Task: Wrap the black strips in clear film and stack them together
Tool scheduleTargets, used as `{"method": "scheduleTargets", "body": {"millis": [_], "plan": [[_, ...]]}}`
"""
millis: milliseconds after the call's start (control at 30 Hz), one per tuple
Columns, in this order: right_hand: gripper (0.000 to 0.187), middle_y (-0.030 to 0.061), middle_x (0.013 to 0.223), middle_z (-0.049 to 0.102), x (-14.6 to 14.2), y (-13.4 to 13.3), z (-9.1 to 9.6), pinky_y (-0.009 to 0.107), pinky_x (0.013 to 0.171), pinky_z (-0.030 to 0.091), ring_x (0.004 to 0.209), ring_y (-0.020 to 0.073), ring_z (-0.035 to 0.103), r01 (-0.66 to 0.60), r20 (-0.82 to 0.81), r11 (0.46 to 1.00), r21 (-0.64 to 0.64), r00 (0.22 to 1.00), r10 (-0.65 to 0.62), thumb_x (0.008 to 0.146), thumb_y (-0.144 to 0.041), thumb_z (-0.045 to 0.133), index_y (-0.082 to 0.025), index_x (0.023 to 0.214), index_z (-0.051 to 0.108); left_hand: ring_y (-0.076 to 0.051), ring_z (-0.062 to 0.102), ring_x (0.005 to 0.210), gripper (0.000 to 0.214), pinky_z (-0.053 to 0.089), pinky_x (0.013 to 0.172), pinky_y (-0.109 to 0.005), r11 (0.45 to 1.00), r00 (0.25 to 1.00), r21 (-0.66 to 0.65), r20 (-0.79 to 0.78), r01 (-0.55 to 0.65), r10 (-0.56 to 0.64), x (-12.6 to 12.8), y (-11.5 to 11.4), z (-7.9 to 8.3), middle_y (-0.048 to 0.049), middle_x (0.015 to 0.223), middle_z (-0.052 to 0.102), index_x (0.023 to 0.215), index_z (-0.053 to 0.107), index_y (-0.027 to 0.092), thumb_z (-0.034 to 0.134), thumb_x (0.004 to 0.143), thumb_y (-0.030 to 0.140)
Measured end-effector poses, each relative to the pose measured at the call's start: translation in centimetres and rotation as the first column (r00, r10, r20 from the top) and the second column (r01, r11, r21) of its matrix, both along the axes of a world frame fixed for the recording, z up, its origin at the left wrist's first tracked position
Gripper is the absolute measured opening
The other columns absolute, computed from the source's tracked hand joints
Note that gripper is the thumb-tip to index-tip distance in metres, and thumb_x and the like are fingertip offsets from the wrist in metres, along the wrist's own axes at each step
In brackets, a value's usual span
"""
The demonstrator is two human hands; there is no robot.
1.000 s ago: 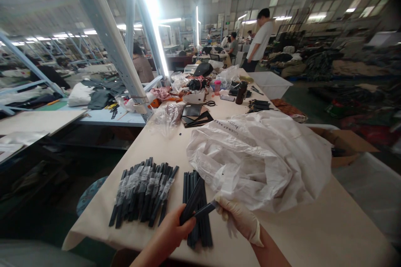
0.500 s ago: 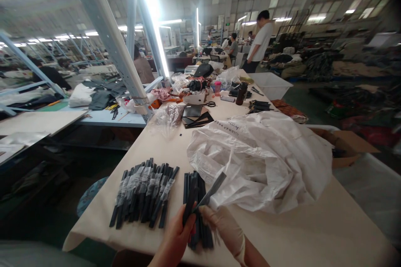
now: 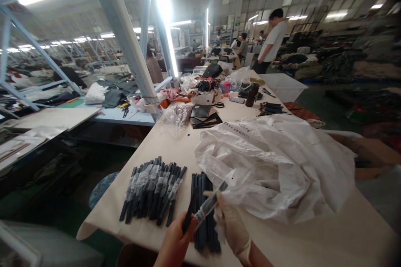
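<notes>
My left hand [image 3: 178,235] is closed around a dark flat strip [image 3: 191,212] and the lower end of a second strip [image 3: 206,210] that slants up to the right. Clear plastic wrapping covers the second strip's middle. My right hand [image 3: 232,226], in a pale glove, pinches near that strip's upper end; its fingers are slightly blurred. Beneath both hands lies a pile of dark strips [image 3: 202,235], partly hidden by them. Left of it, several more dark strips [image 3: 153,192] lie side by side with clear plastic around their upper middles.
A large white plastic bag [image 3: 275,167] lies crumpled on the pale-covered table [image 3: 150,238]. Farther back are black sheets [image 3: 205,117], scissors [image 3: 218,105], a dark bottle [image 3: 252,95] and a pink-lidded cup [image 3: 227,89]. A metal post [image 3: 125,37] rises at the left edge. A person [image 3: 272,41] stands beyond.
My right hand has moved up along the slanting strip, and clear plastic now shows around its middle. My left hand keeps its hold. The view has turned slightly left.
</notes>
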State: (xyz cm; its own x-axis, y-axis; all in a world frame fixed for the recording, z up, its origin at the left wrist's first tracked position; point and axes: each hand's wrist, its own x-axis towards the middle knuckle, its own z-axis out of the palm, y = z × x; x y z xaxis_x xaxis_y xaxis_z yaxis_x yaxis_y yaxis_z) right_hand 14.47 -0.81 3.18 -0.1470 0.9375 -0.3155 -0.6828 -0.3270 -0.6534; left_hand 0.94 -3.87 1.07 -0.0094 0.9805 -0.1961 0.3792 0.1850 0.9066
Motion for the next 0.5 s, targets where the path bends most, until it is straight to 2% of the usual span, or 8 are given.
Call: {"method": "scheduleTargets", "body": {"millis": [100,200,267,367,433,500], "plan": [[0.031,-0.0009,0.064,0.062,-1.2,0.3,-0.3,0.022,0.049,0.042,0.059,0.0124,0.056,0.029,-0.022,0.997,-0.078,0.999,-0.031,0.064,-0.048,0.066,-0.02,0.078,0.065,-0.008,0.036,0.042,0.044,0.027,0.04,-0.019,0.999,0.999,-0.005,0.012,-0.045,0.045,-0.4,-0.2,-0.4,0.0062,0.047,0.041,0.073,0.052,0.017,0.045,0.074,0.06],[0.026,-0.002,0.065,0.061,-3.2,0.1,-1.2,0.021,0.047,0.04,0.054,0.01,0.053,-0.05,-0.134,0.996,-0.073,0.99,0.04,0.067,-0.044,0.065,-0.02,0.079,0.064,-0.007,0.034,0.04,0.044,0.027,0.039,-0.019,0.996,0.996,0.001,0.028,-0.087,0.087,-1.2,-0.1,-1.3,0.0068,0.047,0.041,0.074,0.051,0.017,0.043,0.075,0.06],[0.025,-0.005,0.054,0.054,-3.7,0.3,-2.1,0.019,0.041,0.035,0.044,0.007,0.046,-0.104,-0.151,0.99,-0.1,0.985,0.088,0.069,-0.043,0.064,-0.02,0.077,0.064,-0.008,0.035,0.039,0.043,0.028,0.039,-0.019,0.996,0.997,-0.015,-0.005,-0.083,0.083,-2.7,0.4,-2.1,0.0067,0.047,0.042,0.074,0.051,0.017,0.042,0.076,0.059],[0.024,-0.0107,0.041,0.036,-3.2,1.9,-3.2,0.016,0.035,0.027,0.034,0.0028,0.03,-0.092,-0.112,0.982,-0.168,0.991,0.074,0.065,-0.039,0.069,-0.018,0.076,0.064,-0.01,0.044,0.042,0.042,0.034,0.043,-0.02,0.976,0.966,-0.006,-0.147,-0.218,0.214,-6.5,2.1,-3.6,0.0046,0.05,0.046,0.07,0.048,0.018,0.037,0.078,0.057],[0.026,-0.0098,0.043,0.042,-3.0,3.4,-3.8,0.015,0.036,0.031,0.035,0.0025,0.034,-0.102,-0.13,0.978,-0.181,0.988,0.08,0.06,-0.033,0.074,-0.017,0.08,0.066,-0.013,0.052,0.048,0.038,0.039,0.048,-0.022,0.948,0.921,0.02,-0.232,-0.319,0.314,-9.4,4.0,-4.4,0.0015,0.054,0.052,0.069,0.048,0.018,0.035,0.081,0.052],[0.033,-0.0034,0.056,0.058,-3.5,4.6,-4.3,0.016,0.045,0.041,0.046,0.0051,0.049,-0.161,-0.168,0.969,-0.189,0.977,0.13,0.057,-0.032,0.076,-0.015,0.084,0.068,-0.017,0.057,0.056,0.033,0.042,0.054,-0.025,0.93,0.891,0.035,-0.277,-0.365,0.36,-12.0,6.3,-5.0,-0.0019,0.059,0.057,0.071,0.05,0.017,0.037,0.081,0.045]]}}
